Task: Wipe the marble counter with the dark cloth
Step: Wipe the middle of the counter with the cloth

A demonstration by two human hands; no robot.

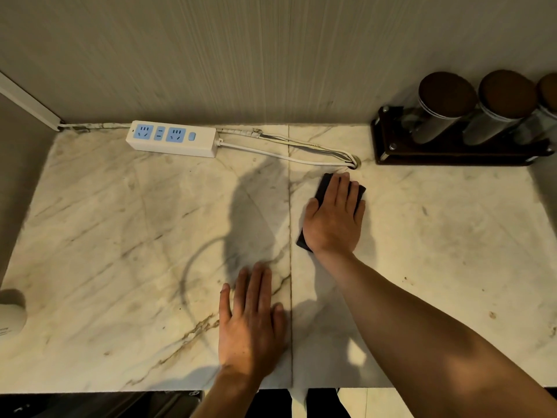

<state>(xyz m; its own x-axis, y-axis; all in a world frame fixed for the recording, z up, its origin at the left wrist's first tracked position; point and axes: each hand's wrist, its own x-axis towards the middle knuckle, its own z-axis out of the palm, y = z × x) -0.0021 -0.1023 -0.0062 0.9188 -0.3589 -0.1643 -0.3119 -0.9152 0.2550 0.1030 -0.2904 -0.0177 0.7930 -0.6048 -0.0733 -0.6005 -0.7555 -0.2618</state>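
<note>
My right hand (333, 215) is flat on the dark cloth (324, 185), palm down, fingers spread and stretched forward, pressing it onto the marble counter (120, 236) rather than gripping it. The cloth shows past the fingertips at the far end and again as a dark corner by my wrist, so it lies lengthwise under the hand, just right of the seam (290, 267) that runs front to back through the marble. My left hand (251, 321) is nearer to me, just left of that seam, open and empty, palm laid flat on the stone with the fingers pointing away; its edges are a little blurred. Between the two hands falls a dark shadow across the veined surface. Just beyond the cloth's far end, white cables (286, 150) drop into a hole (355, 162) in the counter; I see them run back left to a white power strip (172, 138) with blue sockets, which lies against the wall. Off to the far right, a dark wooden rack (452, 155) stands at the back, holding glass jars with brown lids (446, 95). At the left edge, near the front, sits a pale rounded object (10, 312) that I cannot identify.
</note>
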